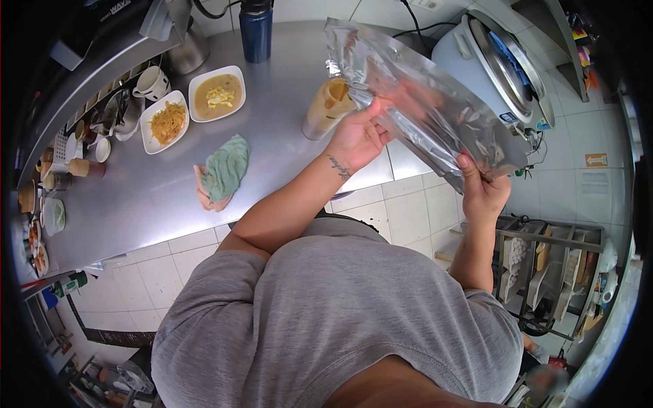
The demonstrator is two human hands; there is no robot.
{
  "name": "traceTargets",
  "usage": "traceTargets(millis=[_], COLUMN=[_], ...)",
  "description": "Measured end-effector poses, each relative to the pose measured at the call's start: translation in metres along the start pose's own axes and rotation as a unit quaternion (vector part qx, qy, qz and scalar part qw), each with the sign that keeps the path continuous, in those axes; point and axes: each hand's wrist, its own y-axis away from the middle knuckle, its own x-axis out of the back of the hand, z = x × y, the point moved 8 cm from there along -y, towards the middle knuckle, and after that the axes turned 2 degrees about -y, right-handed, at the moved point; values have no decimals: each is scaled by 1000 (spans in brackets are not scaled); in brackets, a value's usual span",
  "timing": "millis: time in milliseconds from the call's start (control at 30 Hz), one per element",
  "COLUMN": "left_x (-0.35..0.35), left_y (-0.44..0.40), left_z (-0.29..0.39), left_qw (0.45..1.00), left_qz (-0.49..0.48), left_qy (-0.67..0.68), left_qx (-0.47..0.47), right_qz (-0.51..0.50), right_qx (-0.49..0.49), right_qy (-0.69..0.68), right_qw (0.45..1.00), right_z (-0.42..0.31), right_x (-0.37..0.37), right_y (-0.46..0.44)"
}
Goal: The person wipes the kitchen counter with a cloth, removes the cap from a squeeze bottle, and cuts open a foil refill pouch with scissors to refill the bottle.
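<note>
A large silver foil bag [435,95] is stretched between my two hands, tilted, its upper-left end over the mouth of a clear container [326,109]. Brown residue coats the container's inside, and it stands on the steel counter [286,156]. My left hand [359,136] pinches the bag's lower edge close to the container, thumb on the foil. At the bag's lower-right end, my right hand [484,189] grips it with the thumb on top. What the bag contains is hidden.
Left on the counter are a bowl of soup [218,94], a bowl of shredded food [165,122], a mug [152,83] and green and pink cloths [226,166]. A blue bottle [256,30] stands behind. A large lidded cooker [476,68] sits at right, above a rack [551,272].
</note>
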Motion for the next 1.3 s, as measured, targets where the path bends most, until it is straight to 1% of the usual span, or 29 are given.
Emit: traceTargets(millis=[33, 167, 233, 333, 467, 533, 700, 800, 1000, 1100, 1133, 1200, 1233, 1300], left_x=[5, 6, -1, -28, -9, -13, -13, -13, -16, -22, -25, -27, -34, -54], left_y=[-1, -1, 2, 4, -12, -14, -10, -9, -2, -1, -1, 9, 18, 35], left_z=[0, 4, 7, 5, -1, 1, 0, -1, 7, 6, 4, -40, -62, -88], left_qw=[1000, 1000, 999, 993, 996, 998, 997, 998, 998, 996, 995, 992, 985, 979], left_qz=[12, 2, 12, -46, -61, -62, -54, -48, -59, -74, -79, -108, -124, -133], left_qy=[2, 26, 42, 107, 61, 33, 46, 40, 30, 47, 54, -46, -96, -104], left_qx=[-2, -11, -28, -9, -6, -1, 15, 11, -15, -17, -17, 41, 71, 113], right_qz=[0, 3, 12, 15, 10, 6, -9, -12, -14, -1, 21, 65, 67, 69], right_qx=[-1, -3, -16, -23, -7, 7, 34, 18, 29, 46, 15, -49, -33, -1], right_qy=[1, -22, -63, -89, -129, -101, -52, -30, -41, -13, -50, -120, -113, -99], right_qw=[1000, 1000, 998, 996, 992, 995, 998, 999, 999, 999, 998, 989, 991, 993], right_z=[0, 7, 12, 15, 11, 10, 4, 3, 6, 3, 10, 26, 24, 17], right_x=[1, 3, -1, -5, -12, -12, -6, -5, -6, -7, -8, -10, -13, -19], right_y=[1, 2, 4, 9, 18, 22, 25, 25, 27, 27, 28, 32, 32, 33])
